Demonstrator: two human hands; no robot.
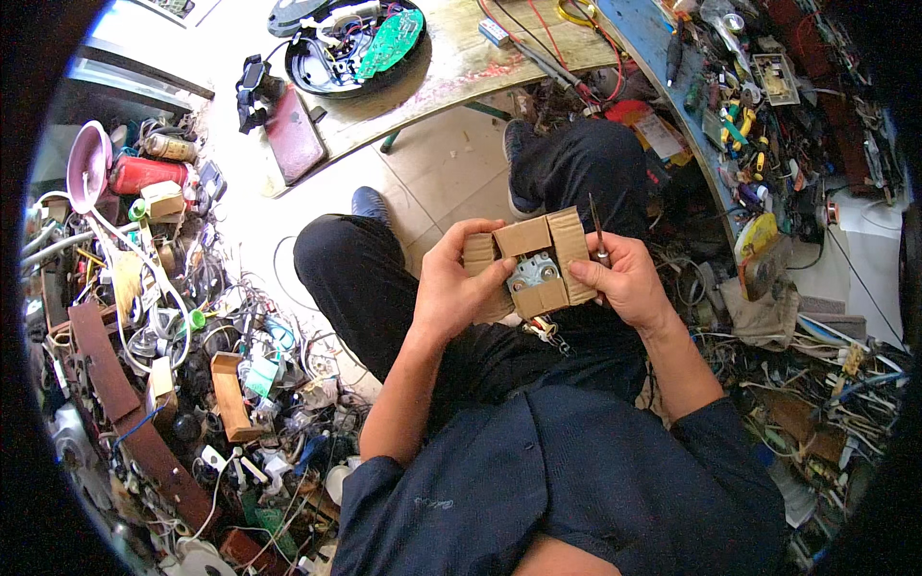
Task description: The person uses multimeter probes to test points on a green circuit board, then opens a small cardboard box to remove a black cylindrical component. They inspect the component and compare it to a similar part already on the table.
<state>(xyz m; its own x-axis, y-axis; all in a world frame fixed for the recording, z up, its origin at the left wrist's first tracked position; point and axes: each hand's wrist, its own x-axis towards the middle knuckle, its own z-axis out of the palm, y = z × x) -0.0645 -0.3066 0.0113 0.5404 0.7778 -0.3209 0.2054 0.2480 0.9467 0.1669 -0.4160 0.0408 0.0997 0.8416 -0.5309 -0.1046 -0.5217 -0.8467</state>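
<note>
Above my lap I hold a small brown cardboard box [523, 237] between both hands, its flaps spread outward. Inside it sits a grey metal part [535, 272] with round fittings; the rest of that part is hidden by the box. My left hand [451, 278] grips the left side, with the thumb over the opening's edge. On the right flap, my right hand [629, 283] presses its thumb and also holds a thin screwdriver [601, 252], shaft pointing up and away. Several short wires [545, 329] hang out below the box's near side.
Ahead stands a worn wooden table [442, 91] bearing a round black housing with a green circuit board [392, 45] and a dark red phone case [293, 134]. Heaped cables and parts [279, 384] lie at left. Tools crowd a blue bench [663, 58] at right.
</note>
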